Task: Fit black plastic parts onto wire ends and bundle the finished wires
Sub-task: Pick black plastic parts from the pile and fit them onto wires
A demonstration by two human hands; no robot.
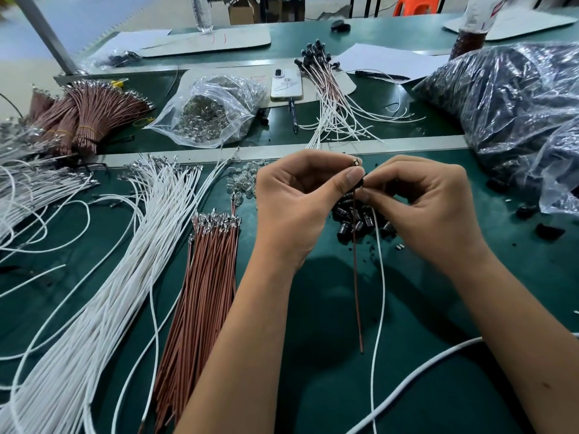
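Observation:
My left hand and my right hand meet above the green table, fingertips pinching one small black plastic part. A brown wire and a white wire hang from that spot toward me. Beneath the hands lies a heap of loose black parts. Loose white wires and brown wires lie spread out to the left. A pile of finished wires with black ends rests farther back.
Tied brown wire bundles lie at far left. A clear bag of small clear pieces and a phone sit behind the metal rail. A large plastic bag of black parts fills the right. A thick white cable crosses the near right.

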